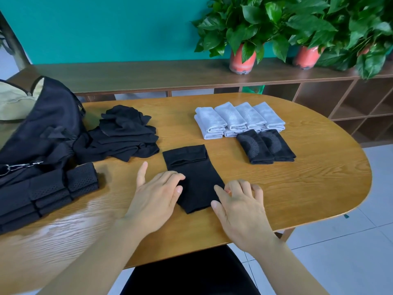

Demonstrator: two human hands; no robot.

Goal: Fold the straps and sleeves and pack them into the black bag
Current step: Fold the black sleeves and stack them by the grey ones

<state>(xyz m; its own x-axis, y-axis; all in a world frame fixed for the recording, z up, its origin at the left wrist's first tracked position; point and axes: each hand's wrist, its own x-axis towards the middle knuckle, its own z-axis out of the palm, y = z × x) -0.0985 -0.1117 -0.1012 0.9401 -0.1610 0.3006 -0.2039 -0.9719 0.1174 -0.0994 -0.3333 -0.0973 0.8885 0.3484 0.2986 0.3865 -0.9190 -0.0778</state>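
A black sleeve (194,177) lies flat near the front middle of the wooden surface (297,188), its far end turned back on itself in a short fold. The left hand (156,201) rests palm down with fingers spread over the sleeve's left edge, thumb stretched out on the bare wood. The right hand (240,206) sits at the sleeve's right near corner, its fingers loosely curled and its fingertips touching the cloth edge; whether it pinches the fabric cannot be told. Neither hand lifts anything. To the left, the black bag (42,133) slumps at the surface's edge, with a metal clip at its front. Just beside the bag, a loose heap of black sleeves (125,135) is piled unfolded. In front of the bag, at the near left, lies a stack of folded perforated black straps (49,192). Across the surface to the right, a row of folded grey sleeves (238,120) sits in neat overlapping bundles, and just in front of them lie two folded black sleeves (265,146) side by side. Behind the surface runs a low wooden shelf (148,75) carrying two potted plants (244,33) against a teal wall.
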